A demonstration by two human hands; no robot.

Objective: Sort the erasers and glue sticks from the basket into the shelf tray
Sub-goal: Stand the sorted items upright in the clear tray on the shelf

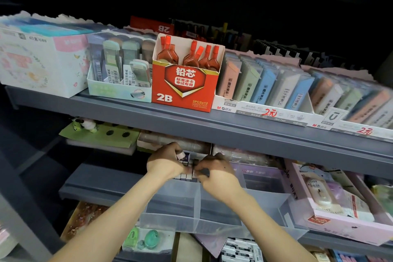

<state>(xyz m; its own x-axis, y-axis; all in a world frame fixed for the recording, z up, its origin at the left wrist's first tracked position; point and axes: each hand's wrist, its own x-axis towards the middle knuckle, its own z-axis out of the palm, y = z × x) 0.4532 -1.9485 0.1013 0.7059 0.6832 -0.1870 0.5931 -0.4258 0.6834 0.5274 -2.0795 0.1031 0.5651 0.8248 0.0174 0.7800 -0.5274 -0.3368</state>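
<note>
Colour log, shelf unit.
- Shelf rail [234,132]: plain grey-blue.
- Lead box [185,85]: red, white lettering, small yellow print, silver-edged shield motif. Cases inside [191,57]: translucent orange-red.
- Carton [40,64], far left: white, pink floral print, pale blue top.
- Pastel cases [265,83]: rows of peach, sage green and sky blue, with white barcode labels.
- Price strip [270,112]: white, with red handwritten figures.
- Card [102,134]: light green, dotted with black holes.
- Erasers [187,161]: white ends, dark navy-purple sleeves.
- Tray [191,208]: frosted, colourless.
- Display box [331,215]: pale pink with a red label.
</note>
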